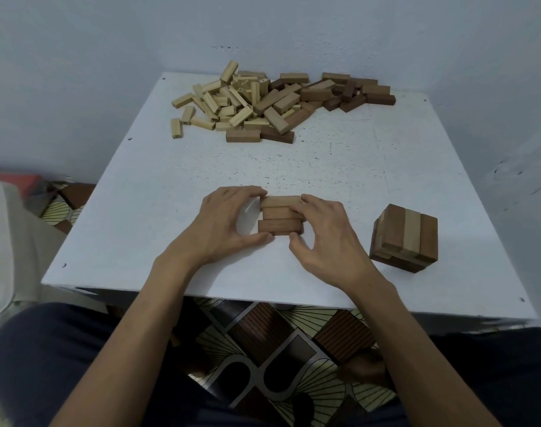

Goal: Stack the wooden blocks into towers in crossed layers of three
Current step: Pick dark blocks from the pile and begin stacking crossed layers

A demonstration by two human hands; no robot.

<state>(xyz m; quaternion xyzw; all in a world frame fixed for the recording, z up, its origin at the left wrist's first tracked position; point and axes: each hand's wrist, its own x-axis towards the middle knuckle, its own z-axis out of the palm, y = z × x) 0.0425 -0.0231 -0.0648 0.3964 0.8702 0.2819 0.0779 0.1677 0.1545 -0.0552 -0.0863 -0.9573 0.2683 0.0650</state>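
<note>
The row of three blocks (281, 214) lies flat on the white table (146, 192), long sides touching, in the near middle of the top; all three are brown, and the nearest is the darkest. The left hand (229, 223) cups the row's left end, fingers curled to the far corner and thumb laid at the near corner, so the row is pinched between them; a gap of bare table shows between its palm and the block ends. The right hand (324, 238) does the same at the right end, fingertips over the block ends and thumb bent in at the near corner; both forearms reach in over the near table edge.

Off to the right, apart from the right hand, stands a finished tower (405, 241); its top layer is brown, pale, brown, and the layers beneath run crosswise. At the far side of the table, near the wall (109, 57), lies a loose pile of blocks (272, 100), pale ones to the left and darker brown ones to the right. Under the table edge show dark trousers (47, 349) and a patterned floor (278, 365).
</note>
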